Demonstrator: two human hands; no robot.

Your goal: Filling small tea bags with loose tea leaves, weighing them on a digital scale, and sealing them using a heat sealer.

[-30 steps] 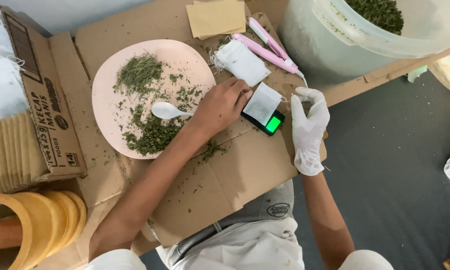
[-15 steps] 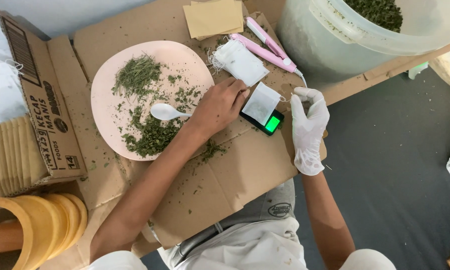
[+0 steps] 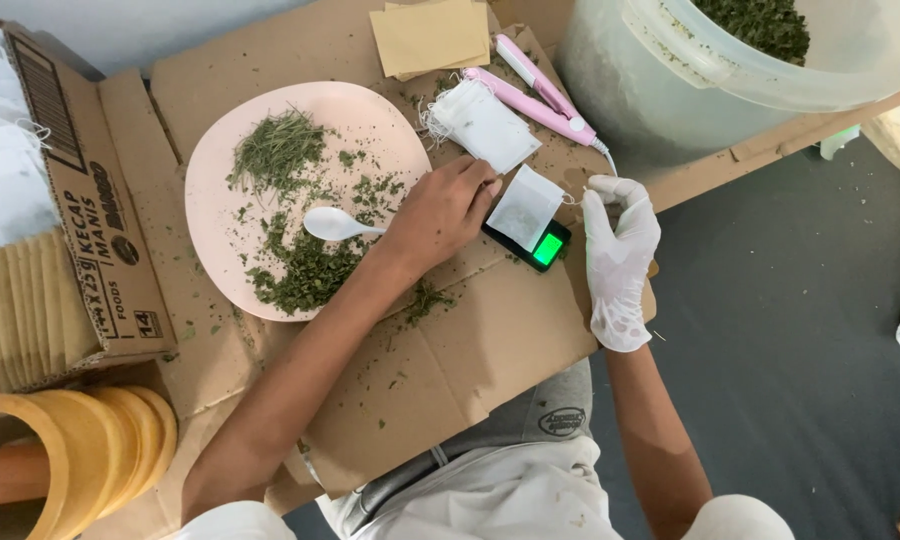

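My bare left hand [image 3: 440,212] grips the handle of a small white plastic spoon [image 3: 336,224], its bowl lying over the dried green chopped leaves [image 3: 305,272] on the round pale pink plate [image 3: 220,190]. Just right of that hand, a small white paper sachet [image 3: 525,207] sits on a little black scale with a green lit screen [image 3: 547,249]. My white-gloved right hand [image 3: 618,262] pinches the sachet's thin string, fingers narrow, just beside the scale on the flattened brown cardboard [image 3: 500,340].
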